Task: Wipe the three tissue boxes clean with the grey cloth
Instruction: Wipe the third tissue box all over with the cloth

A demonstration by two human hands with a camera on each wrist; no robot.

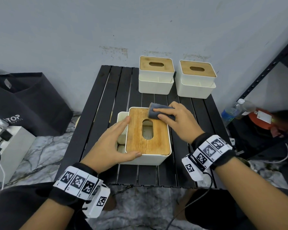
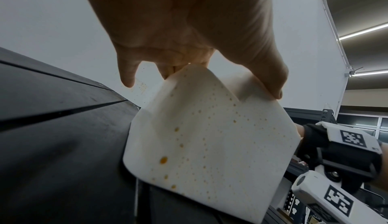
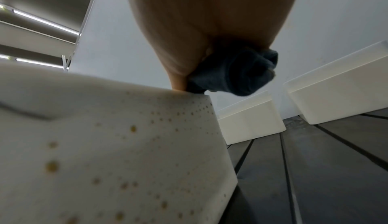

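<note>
On the black slatted surface (image 1: 98,103), the nearest tissue box (image 1: 146,159) sits at centre, white-bodied with a wooden lid (image 1: 136,130) cut by an oval slot. The right hand (image 1: 178,120) grips the folded grey cloth (image 1: 154,112), fingers curled over it, pressing it onto the lid's corner at about 1 o'clock; from the right wrist view the cloth (image 3: 235,74) bulges out below the palm, touching the box's top edge. The left hand (image 1: 113,143) lies flat with straight fingers along the box's 9 o'clock side, thumb against the near edge of the lid, bracing without curling round anything. In the left wrist view the box's white wall (image 2: 210,136) carries many small orange-brown specks. Two more tissue boxes stand side by side toward 12 o'clock near the wall: the left rear box (image 1: 155,85) and the right rear box (image 1: 196,88), each with a wooden slotted lid, apart from the near one. A plastic bottle (image 1: 236,110) lies off the surface at 3 o'clock.
</note>
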